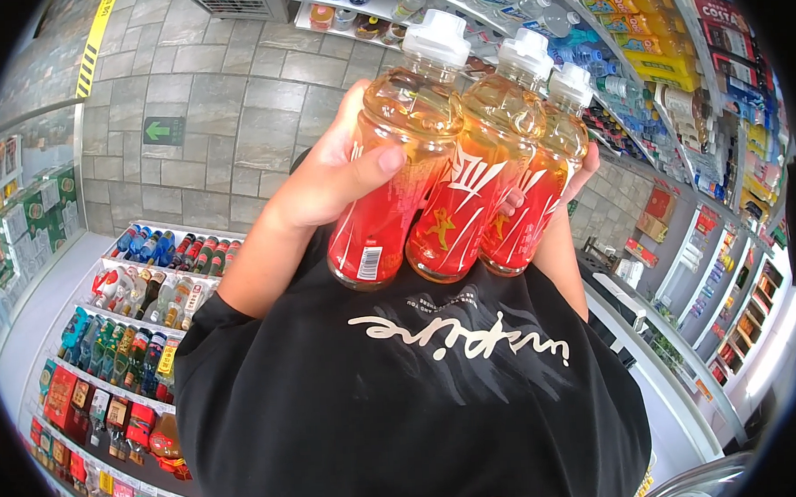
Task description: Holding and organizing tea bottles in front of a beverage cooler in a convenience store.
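Subject: three bottles, held in the air in front of the black shirt (pixel 361 428), carried by the two hands alone. They stand side by side in a tight row, tilted, caps toward the upper right and bases toward the shirt; whether any base touches the cloth cannot be told.

Appearance: each bottle has a pale cap, a clear shoulder showing amber liquid, and a wrap running from orange down to deep red, with slanting white strokes. The left bottle (pixel 370 227) is the largest in view and carries a barcode patch near its bottom edge. The middle bottle (pixel 450 215) shows a bold white mark and a small golden figure below it. The right bottle (pixel 529 229) bears a similar golden figure, partly hidden by the middle one (its inner side cannot be inspected).

Grip: the left hand (pixel 334 176) holds the left bottle from the outer side, thumb laid across the wrap. The right hand (pixel 583 175) holds the right bottle from its outer side, with fingertips showing between that bottle and the middle one.

Surroundings: a shelf (pixel 186 326) at lower left has rows of bottles along its front edges; a green arrow sign (pixel 164 131) lies on the grey floor (pixel 200 97)
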Demonstrator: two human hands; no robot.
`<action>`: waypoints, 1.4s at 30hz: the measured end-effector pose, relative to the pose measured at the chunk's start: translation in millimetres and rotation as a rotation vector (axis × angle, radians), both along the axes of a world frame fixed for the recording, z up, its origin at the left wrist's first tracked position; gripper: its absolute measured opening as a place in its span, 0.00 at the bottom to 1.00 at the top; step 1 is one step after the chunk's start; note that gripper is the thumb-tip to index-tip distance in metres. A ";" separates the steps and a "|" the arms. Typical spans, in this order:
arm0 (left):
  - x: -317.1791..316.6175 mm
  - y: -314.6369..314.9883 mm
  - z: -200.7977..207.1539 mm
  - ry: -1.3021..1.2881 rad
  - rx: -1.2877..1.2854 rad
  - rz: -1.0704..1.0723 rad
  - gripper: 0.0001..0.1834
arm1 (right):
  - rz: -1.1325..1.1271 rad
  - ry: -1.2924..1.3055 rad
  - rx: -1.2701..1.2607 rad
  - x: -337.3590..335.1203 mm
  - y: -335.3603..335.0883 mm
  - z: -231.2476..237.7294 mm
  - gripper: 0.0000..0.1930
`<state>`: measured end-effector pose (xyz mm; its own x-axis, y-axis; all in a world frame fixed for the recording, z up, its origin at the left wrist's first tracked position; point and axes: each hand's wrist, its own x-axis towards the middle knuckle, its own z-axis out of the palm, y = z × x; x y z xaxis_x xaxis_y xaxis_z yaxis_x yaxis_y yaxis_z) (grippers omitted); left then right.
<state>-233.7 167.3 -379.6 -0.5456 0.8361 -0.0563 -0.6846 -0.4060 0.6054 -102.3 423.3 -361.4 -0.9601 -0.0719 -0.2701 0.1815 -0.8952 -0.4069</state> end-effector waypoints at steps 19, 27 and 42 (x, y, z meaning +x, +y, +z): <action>0.7 -1.3 -5.1 -0.167 0.128 0.064 0.39 | 0.029 0.004 -0.005 -10.4 -1.9 -3.9 0.53; -0.5 1.5 -3.6 -0.084 -0.006 0.128 0.37 | -0.009 -0.032 0.027 -11.5 0.5 -11.5 0.54; -6.3 -6.7 -1.6 -0.161 0.035 0.146 0.35 | 0.079 -0.086 -0.025 -23.0 2.3 -8.4 0.52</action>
<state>-240.1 160.6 -381.3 -0.6471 0.7522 -0.1246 -0.7039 -0.5267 0.4765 -125.2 425.6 -369.8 -0.9246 -0.1536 -0.3486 0.2848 -0.8864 -0.3649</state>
